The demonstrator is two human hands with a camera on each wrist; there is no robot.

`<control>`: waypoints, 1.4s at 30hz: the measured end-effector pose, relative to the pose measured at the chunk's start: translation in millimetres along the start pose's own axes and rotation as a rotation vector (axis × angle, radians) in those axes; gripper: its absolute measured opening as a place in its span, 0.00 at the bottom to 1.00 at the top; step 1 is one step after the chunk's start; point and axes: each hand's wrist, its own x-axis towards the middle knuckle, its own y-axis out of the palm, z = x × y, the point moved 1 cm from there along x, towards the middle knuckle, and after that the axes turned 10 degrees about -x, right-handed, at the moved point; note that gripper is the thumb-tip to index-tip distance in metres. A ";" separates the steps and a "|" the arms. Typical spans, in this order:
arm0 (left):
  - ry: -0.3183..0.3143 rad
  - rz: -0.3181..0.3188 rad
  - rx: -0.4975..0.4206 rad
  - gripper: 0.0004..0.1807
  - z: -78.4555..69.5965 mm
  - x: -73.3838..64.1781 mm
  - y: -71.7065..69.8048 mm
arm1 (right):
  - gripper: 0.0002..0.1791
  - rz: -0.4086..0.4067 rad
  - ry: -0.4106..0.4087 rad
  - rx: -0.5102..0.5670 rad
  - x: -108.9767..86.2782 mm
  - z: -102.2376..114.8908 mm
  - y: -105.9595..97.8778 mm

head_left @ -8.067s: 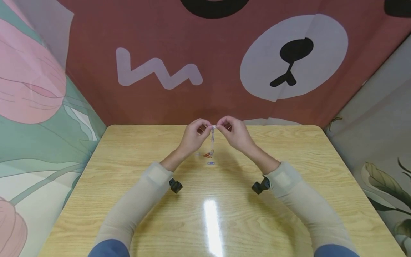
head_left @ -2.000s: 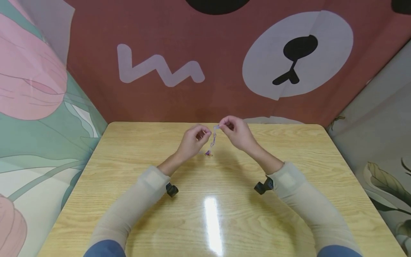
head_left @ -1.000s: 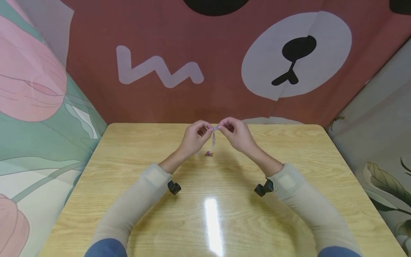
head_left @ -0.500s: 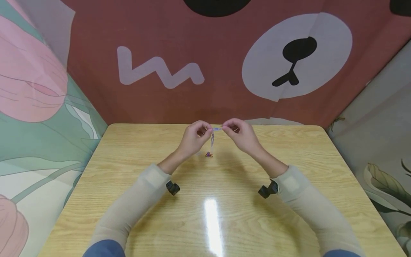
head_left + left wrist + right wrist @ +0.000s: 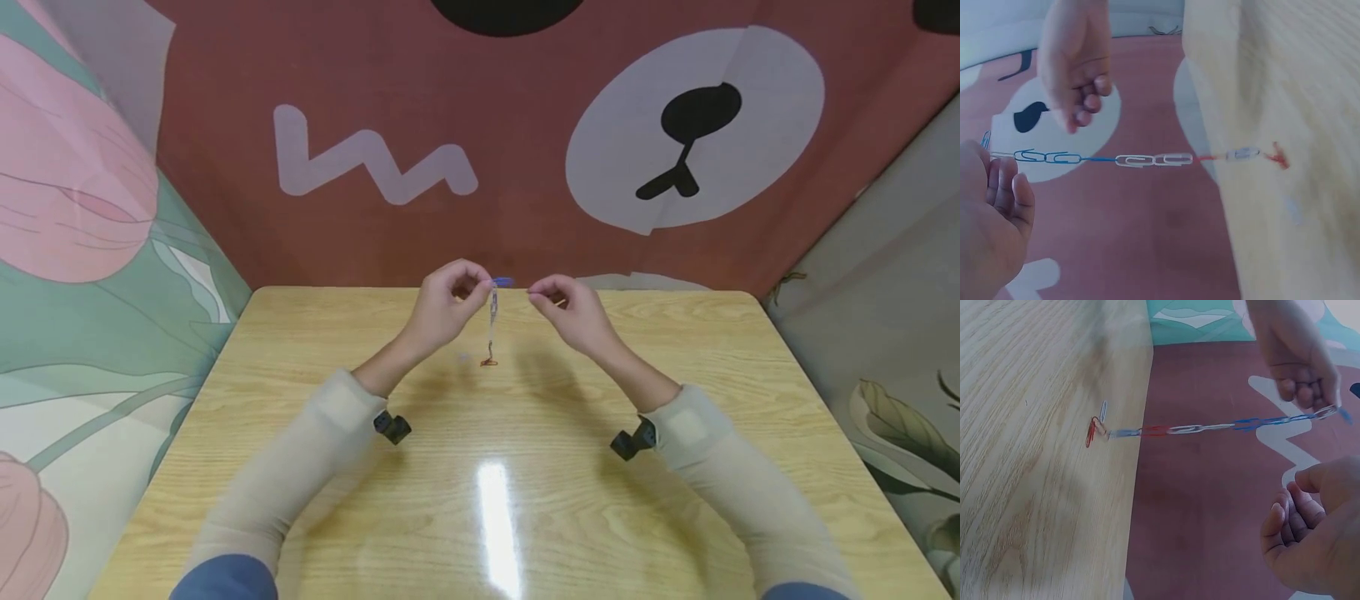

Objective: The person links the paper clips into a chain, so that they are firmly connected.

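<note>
My left hand pinches the top of a chain of paper clips at the table's far edge. Blue, white and red links show along it in the left wrist view. At its top a blue paper clip sticks out to the right of the fingertips. The chain hangs straight down, and its lowest links, a red paper clip among them, meet the tabletop. To the right, my right hand is apart from the chain, its fingers loosely curled with nothing visible between them.
A pale loose paper clip lies on the wooden table, left of the chain's foot. Behind the far edge hangs a reddish printed cloth. Patterned cloths flank both sides. Each wrist wears a small black camera.
A blue paper clip that lay on the table is gone from there; one now tops the chain. My right hand has let go of it and drawn right. My left hand has lifted the chain.
</note>
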 end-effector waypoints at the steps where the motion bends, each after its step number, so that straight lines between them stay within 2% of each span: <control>1: 0.002 0.002 -0.003 0.03 -3.3 1.4 -1.6 | 0.11 0.002 0.004 0.000 0.2 -0.6 -0.1; 10: 0.008 0.015 -0.003 0.03 -32.8 6.7 -23.2 | 0.10 0.015 0.024 0.012 0.9 -5.0 0.1; 16: -0.021 0.024 0.025 0.03 -40.9 -1.6 -42.4 | 0.09 0.048 0.036 0.022 0.9 -7.6 5.7; 26: -0.091 0.053 0.167 0.02 -32.4 -28.6 -74.4 | 0.07 0.095 0.035 0.014 3.2 -17.6 32.8; 31: -0.137 0.049 0.202 0.02 -24.6 -42.2 -88.0 | 0.07 0.132 0.024 0.023 3.0 -22.2 51.2; 36: -0.184 0.045 0.220 0.02 -14.1 -55.2 -94.1 | 0.08 0.181 0.043 0.048 2.8 -30.1 75.4; 42: -0.202 0.037 0.205 0.01 -1.3 -66.9 -93.1 | 0.07 0.220 0.071 0.054 2.7 -35.3 103.8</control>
